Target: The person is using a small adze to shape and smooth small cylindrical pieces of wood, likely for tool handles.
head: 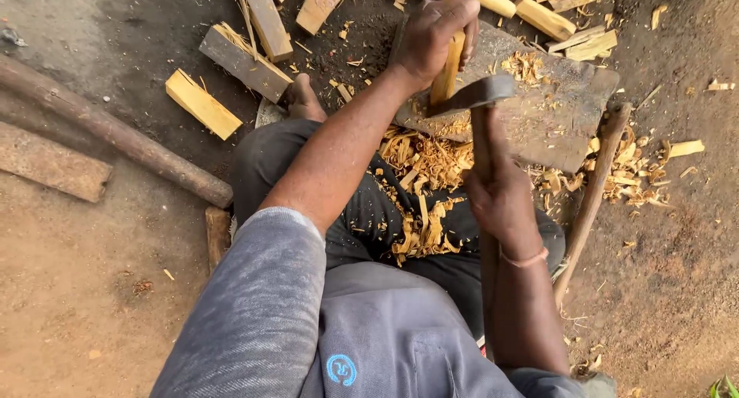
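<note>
My left hand (433,36) grips the top of a pale wooden stick (447,78) that stands upright on a flat grey chopping block (554,113). My right hand (500,194) is closed round the wooden handle of a hatchet, and its dark metal head (477,94) lies against the lower side of the stick. Yellow wood shavings (423,190) cover my dark trousers and the ground under the block. My bare foot (304,99) shows beyond my left knee.
Split yellow wood billets (202,103) and grey offcuts (246,63) lie scattered on the dirt at the top. A long round pole (115,132) and a flat board (52,165) lie at left. Another wooden handle (593,198) leans at right of the block.
</note>
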